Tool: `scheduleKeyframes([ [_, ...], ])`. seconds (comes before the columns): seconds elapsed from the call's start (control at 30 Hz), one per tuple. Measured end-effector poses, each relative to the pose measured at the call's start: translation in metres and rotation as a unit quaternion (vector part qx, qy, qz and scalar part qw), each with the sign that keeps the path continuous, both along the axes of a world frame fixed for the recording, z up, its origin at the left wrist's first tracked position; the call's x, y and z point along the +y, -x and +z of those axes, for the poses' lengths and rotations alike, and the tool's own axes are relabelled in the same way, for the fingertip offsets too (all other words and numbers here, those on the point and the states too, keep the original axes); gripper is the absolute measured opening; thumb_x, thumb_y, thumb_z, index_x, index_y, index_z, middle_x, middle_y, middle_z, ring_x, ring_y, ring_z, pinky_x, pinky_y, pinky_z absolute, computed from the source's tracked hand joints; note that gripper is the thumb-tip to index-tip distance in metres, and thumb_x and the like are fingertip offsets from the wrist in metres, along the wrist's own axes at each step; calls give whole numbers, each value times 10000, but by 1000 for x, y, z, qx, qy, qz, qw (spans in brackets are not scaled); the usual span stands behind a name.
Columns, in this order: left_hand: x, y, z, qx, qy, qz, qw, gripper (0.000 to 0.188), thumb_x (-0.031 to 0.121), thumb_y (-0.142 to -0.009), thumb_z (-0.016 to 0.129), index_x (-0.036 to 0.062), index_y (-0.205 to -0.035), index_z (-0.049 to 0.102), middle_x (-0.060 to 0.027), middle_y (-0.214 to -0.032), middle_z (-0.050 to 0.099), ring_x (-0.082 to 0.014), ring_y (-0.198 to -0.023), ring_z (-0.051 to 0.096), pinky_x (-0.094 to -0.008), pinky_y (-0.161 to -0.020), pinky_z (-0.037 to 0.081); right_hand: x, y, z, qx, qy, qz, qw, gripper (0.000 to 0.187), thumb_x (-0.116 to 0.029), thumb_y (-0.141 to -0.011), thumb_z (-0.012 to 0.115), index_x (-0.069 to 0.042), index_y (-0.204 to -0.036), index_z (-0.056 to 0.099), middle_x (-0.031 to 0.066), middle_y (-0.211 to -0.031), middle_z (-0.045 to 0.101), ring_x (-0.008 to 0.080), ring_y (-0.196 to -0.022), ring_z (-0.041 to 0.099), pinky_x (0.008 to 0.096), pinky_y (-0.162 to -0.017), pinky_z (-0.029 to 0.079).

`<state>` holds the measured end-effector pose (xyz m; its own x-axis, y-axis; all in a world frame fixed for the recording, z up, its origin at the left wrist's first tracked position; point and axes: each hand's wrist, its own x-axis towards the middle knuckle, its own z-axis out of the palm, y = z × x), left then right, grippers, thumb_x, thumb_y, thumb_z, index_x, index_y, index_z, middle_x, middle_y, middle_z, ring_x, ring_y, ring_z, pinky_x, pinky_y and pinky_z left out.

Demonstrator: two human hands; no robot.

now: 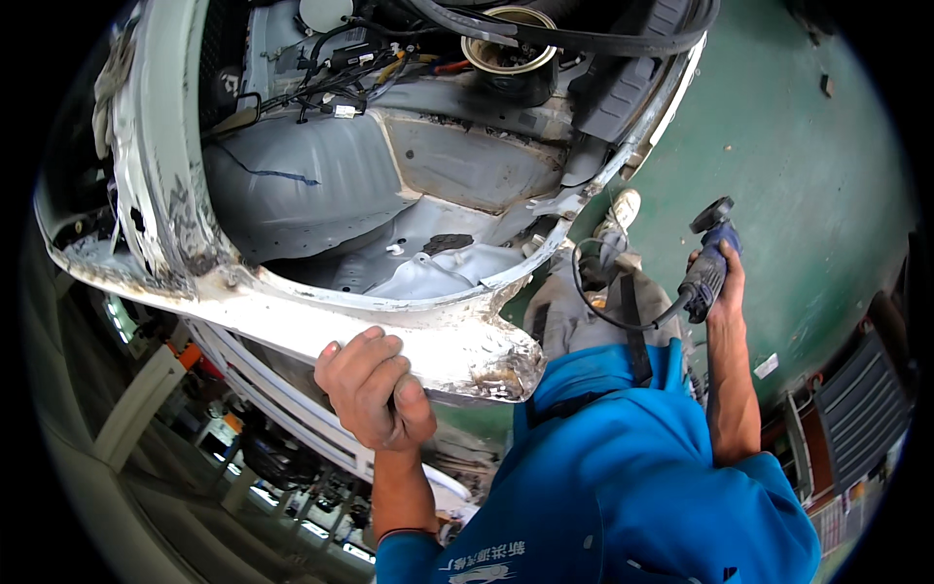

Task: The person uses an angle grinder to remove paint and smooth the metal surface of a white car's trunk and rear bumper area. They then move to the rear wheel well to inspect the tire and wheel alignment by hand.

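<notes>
A stripped car body [321,321] with scuffed white paint fills the upper left. My left hand [375,384] has its fingers curled over the lower edge of its white panel, left of the rough, rusty corner [508,375]. Away from the body, on the right, my right hand [730,282] is wrapped round a blue and grey angle grinder [715,258]. Its disc head [712,214] points up and away over the floor. From the grinder's rear, a dark cord [623,321] loops across my legs toward the car body.
Inside the body lie a grey wheel arch [302,180], loose wiring [345,78] and a round open can [508,41]. A black cable [623,42] runs along the top. The floor [808,146] is green. A dark slatted panel [861,414] stands at lower right.
</notes>
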<state>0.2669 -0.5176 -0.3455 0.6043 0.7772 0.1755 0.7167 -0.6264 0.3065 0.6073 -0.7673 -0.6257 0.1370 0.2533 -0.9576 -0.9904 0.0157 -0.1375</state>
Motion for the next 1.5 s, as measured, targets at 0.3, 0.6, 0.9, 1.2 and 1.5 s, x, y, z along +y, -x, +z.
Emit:
scheduleKeyframes([
  [0.3, 7, 0, -9, -85, -40, -31, 995, 121, 164, -863, 615, 50, -878, 655, -97, -933, 708, -292, -930, 680, -474, -1045, 395, 1, -13, 69, -86, -67, 14, 994, 519, -351, -881, 691, 87, -1112, 534, 190, -907, 671, 276, -758, 692, 356, -722, 620],
  [0.6, -28, -33, 1, -114, 15, -53, 992, 116, 183, -820, 690, 98, -898, 670, -51, -964, 686, -272, -981, 664, -487, -1122, 306, 44, -83, 163, -184, -270, 17, 945, 598, -220, -840, 712, 52, -1313, 466, 181, -1091, 637, 274, -928, 672, 385, -859, 610],
  [0.9, -106, -169, 6, -241, 49, 189, 951, 142, 135, -836, 734, 24, -865, 649, -128, -980, 671, -286, -961, 645, -463, -913, 485, 154, -187, 189, -91, -421, 319, 844, 835, -271, -700, 805, 32, -1381, 429, 169, -1096, 591, 277, -893, 661, 372, -770, 596],
  [1.2, -154, -349, -19, -476, 369, 209, 771, 879, 369, -930, 731, -56, -1536, 257, -256, -1394, 537, -325, -1280, 573, -420, -1065, 455, 239, -144, 260, -111, -443, 577, 677, 704, -285, -699, 798, 25, -1263, 512, 156, -919, 632, 257, -736, 661, 344, -654, 563],
  [1.5, -180, -355, -32, -597, 325, 317, 662, 913, 80, -857, 689, -34, -1546, 100, -191, -1401, 413, -240, -1306, 461, -403, -1112, 394, 254, -76, 274, 6, -457, 670, 585, 596, -120, -707, 795, 38, -1214, 524, 152, -920, 666, 256, -747, 697, 373, -706, 586],
])
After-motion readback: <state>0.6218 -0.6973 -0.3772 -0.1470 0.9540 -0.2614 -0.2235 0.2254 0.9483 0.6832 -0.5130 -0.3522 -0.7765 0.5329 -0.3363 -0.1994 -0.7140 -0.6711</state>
